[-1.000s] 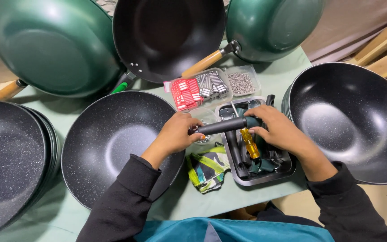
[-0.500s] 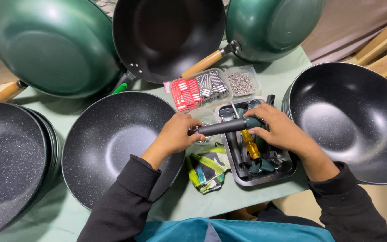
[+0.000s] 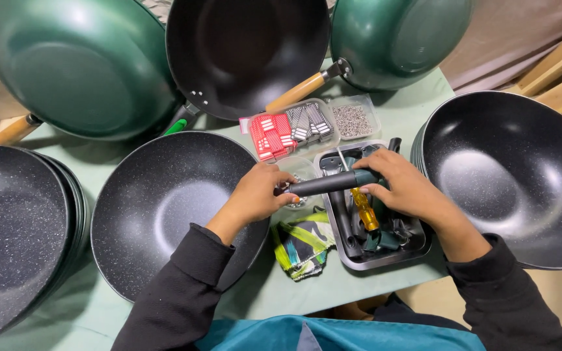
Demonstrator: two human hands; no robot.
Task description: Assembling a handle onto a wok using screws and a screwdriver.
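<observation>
A black speckled wok [image 3: 164, 201] lies in front of me on the green table. My left hand [image 3: 255, 195] is closed at the wok's right rim, where a dark pan handle [image 3: 323, 184] meets it. My right hand [image 3: 401, 185] grips the far end of that handle. Below my right hand a yellow-handled screwdriver [image 3: 364, 209] lies in a grey metal tray [image 3: 417, 247] among dark handles. Whether my left fingers pinch a small part is hidden.
Another black wok [image 3: 508, 175] sits at the right, a stack of black woks [image 3: 14, 234] at the left. Green woks [image 3: 79, 65] with wooden handles lean at the back. Clear boxes with red tags [image 3: 271, 133] and screws [image 3: 352, 120], plus a striped cloth [image 3: 304, 244], lie mid-table.
</observation>
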